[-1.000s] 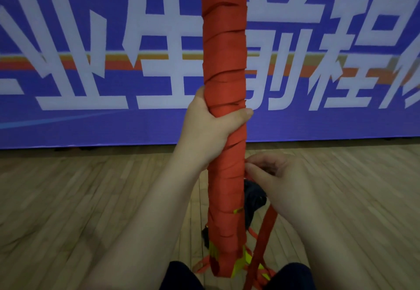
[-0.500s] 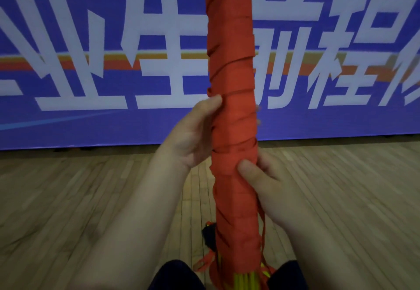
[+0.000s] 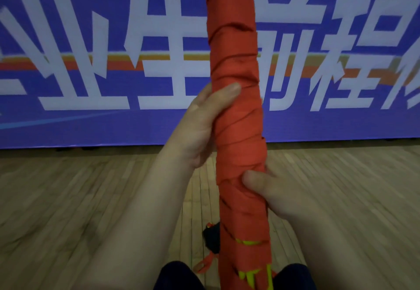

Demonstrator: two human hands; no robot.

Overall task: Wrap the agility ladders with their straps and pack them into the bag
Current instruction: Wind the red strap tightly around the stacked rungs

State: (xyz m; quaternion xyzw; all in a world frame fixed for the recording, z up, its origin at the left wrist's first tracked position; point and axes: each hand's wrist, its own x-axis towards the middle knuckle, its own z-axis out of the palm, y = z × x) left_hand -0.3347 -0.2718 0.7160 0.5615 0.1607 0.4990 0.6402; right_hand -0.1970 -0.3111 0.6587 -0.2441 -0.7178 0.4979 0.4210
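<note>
We are holding the agility ladder bundle point(image 3: 238, 130) upright between our knees point(image 3: 179, 276), its orange strap point(image 3: 234, 40) spiralling round it, our left hand point(image 3: 202, 128) curling around its middle and our right hand point(image 3: 281, 199) gripping just below, while the blue banner point(image 3: 91, 126) behind is showing white characters "业生前程" above the wooden floor point(image 3: 68, 199).

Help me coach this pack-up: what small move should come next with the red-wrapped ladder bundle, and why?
Probably secure the strap where the right hand grips it. It already winds round nearly the whole upright ladder bundle; only bits of yellow rungs show low down, and the left hand grips it higher up.
</note>
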